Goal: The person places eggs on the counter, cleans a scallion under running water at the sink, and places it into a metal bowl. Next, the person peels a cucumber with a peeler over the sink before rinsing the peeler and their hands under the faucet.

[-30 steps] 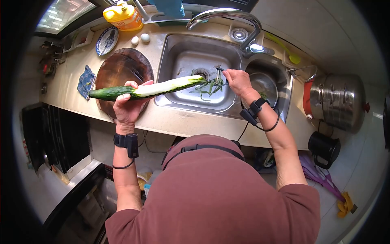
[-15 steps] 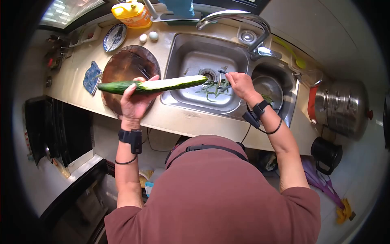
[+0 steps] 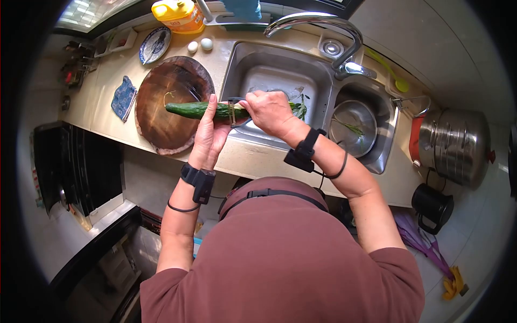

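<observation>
A long green cucumber lies across my left hand, whose fingers and thumb hold it near its middle, above the counter between the round wooden board and the sink. My right hand is closed on a peeler, and the peeler's head rests across the cucumber just right of my left thumb. The cucumber's right part is mostly hidden behind my right hand. Green peelings show in the sink beyond my right knuckles.
The round wooden board lies left, beside a blue cloth. Two eggs, a patterned plate and a yellow jug stand behind. A faucet arches over the sink; a metal bowl sits in the right basin.
My right hand has moved left from over the sink, bringing the peeler onto the cucumber. The cucumber has shifted right with my left hand, its pale peeled strip no longer in view.
</observation>
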Action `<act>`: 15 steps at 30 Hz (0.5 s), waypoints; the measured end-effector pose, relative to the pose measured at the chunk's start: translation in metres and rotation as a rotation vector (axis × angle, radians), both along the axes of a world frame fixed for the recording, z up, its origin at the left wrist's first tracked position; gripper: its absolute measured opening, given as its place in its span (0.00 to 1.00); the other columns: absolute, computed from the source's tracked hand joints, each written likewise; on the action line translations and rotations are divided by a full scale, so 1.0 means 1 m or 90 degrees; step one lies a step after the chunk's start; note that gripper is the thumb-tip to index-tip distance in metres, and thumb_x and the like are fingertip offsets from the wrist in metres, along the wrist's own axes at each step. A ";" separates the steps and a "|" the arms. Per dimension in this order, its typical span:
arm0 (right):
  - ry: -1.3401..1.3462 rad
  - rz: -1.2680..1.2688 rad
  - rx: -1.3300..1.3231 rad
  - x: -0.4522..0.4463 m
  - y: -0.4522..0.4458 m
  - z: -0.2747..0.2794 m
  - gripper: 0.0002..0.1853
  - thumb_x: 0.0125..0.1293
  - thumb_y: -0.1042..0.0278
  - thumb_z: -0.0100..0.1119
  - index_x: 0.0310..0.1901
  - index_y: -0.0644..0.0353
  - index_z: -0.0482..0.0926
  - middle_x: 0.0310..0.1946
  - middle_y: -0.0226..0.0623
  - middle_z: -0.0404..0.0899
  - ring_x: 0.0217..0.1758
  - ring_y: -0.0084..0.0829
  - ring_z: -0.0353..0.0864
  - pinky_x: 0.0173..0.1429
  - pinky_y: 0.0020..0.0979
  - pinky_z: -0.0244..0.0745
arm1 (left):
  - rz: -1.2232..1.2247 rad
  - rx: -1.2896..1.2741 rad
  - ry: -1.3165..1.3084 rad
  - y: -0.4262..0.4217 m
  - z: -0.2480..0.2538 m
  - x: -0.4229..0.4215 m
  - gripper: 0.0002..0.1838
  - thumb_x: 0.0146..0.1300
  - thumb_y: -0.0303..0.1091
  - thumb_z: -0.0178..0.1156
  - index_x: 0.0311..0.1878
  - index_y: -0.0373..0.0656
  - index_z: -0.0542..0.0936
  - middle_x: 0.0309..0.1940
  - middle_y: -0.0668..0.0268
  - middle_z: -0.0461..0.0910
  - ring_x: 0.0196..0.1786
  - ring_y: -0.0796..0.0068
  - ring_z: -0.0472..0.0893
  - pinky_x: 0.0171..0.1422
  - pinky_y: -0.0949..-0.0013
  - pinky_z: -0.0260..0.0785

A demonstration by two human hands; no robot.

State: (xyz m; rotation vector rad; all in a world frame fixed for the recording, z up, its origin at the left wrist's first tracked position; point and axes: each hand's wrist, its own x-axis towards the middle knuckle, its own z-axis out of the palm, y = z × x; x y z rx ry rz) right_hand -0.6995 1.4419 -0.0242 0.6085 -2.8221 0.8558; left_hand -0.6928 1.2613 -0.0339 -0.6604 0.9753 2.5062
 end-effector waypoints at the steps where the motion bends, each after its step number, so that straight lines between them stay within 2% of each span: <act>1: 0.012 0.011 -0.009 -0.001 0.007 -0.008 0.17 0.69 0.56 0.47 0.27 0.57 0.76 0.23 0.42 0.78 0.28 0.43 0.80 0.32 0.41 0.75 | -0.006 0.021 -0.009 -0.001 0.005 0.001 0.20 0.63 0.47 0.62 0.40 0.36 0.76 0.43 0.51 0.78 0.56 0.49 0.76 0.63 0.37 0.66; 2: 0.022 0.020 -0.017 -0.001 0.017 -0.017 0.18 0.69 0.54 0.46 0.26 0.57 0.76 0.22 0.42 0.79 0.27 0.42 0.81 0.32 0.41 0.75 | -0.013 0.042 -0.019 -0.002 0.010 0.003 0.19 0.63 0.47 0.62 0.39 0.36 0.77 0.42 0.50 0.79 0.57 0.49 0.75 0.63 0.37 0.66; 3: -0.039 -0.002 -0.006 -0.002 0.035 -0.031 0.19 0.70 0.54 0.45 0.27 0.57 0.77 0.22 0.42 0.79 0.28 0.43 0.81 0.34 0.42 0.75 | -0.025 0.035 -0.014 -0.003 0.016 0.004 0.16 0.63 0.43 0.62 0.38 0.37 0.77 0.43 0.51 0.79 0.56 0.51 0.77 0.59 0.40 0.71; 4: -0.095 -0.020 0.006 -0.003 0.057 -0.048 0.20 0.71 0.54 0.44 0.27 0.57 0.77 0.22 0.43 0.79 0.30 0.45 0.81 0.36 0.44 0.75 | -0.016 0.036 0.003 -0.006 0.015 0.005 0.16 0.64 0.43 0.62 0.37 0.36 0.77 0.43 0.50 0.79 0.56 0.50 0.76 0.59 0.39 0.71; 6: -0.128 -0.021 0.134 0.006 0.099 -0.084 0.20 0.71 0.54 0.43 0.27 0.57 0.77 0.23 0.44 0.80 0.31 0.47 0.81 0.39 0.46 0.74 | -0.002 0.034 0.032 -0.016 0.010 0.006 0.15 0.64 0.41 0.60 0.37 0.36 0.78 0.43 0.48 0.79 0.57 0.49 0.76 0.61 0.38 0.70; 8: -0.170 -0.038 0.195 0.021 0.127 -0.106 0.21 0.72 0.54 0.43 0.26 0.56 0.77 0.24 0.45 0.80 0.32 0.46 0.81 0.38 0.45 0.74 | 0.011 0.041 0.026 -0.028 0.016 0.000 0.13 0.64 0.39 0.59 0.37 0.36 0.79 0.42 0.48 0.80 0.59 0.47 0.75 0.62 0.38 0.68; 11: -0.184 -0.165 0.190 0.023 0.140 -0.093 0.21 0.72 0.54 0.43 0.27 0.57 0.77 0.24 0.44 0.80 0.32 0.45 0.81 0.37 0.45 0.74 | -0.019 0.047 0.042 -0.029 0.031 -0.003 0.10 0.63 0.35 0.58 0.37 0.37 0.79 0.43 0.50 0.79 0.61 0.46 0.72 0.63 0.38 0.67; 13: -0.127 -0.190 0.135 0.015 0.138 -0.078 0.20 0.71 0.54 0.43 0.27 0.57 0.77 0.24 0.44 0.80 0.31 0.45 0.81 0.36 0.44 0.75 | -0.049 0.054 0.066 -0.026 0.033 -0.005 0.08 0.63 0.33 0.57 0.37 0.37 0.78 0.44 0.50 0.79 0.62 0.46 0.71 0.64 0.38 0.66; 15: -0.058 -0.182 0.055 0.008 0.125 -0.059 0.19 0.70 0.54 0.46 0.26 0.57 0.76 0.24 0.43 0.79 0.30 0.44 0.81 0.34 0.42 0.75 | -0.074 0.056 0.074 -0.024 0.028 -0.006 0.09 0.61 0.33 0.58 0.39 0.37 0.77 0.49 0.44 0.76 0.65 0.44 0.68 0.66 0.38 0.63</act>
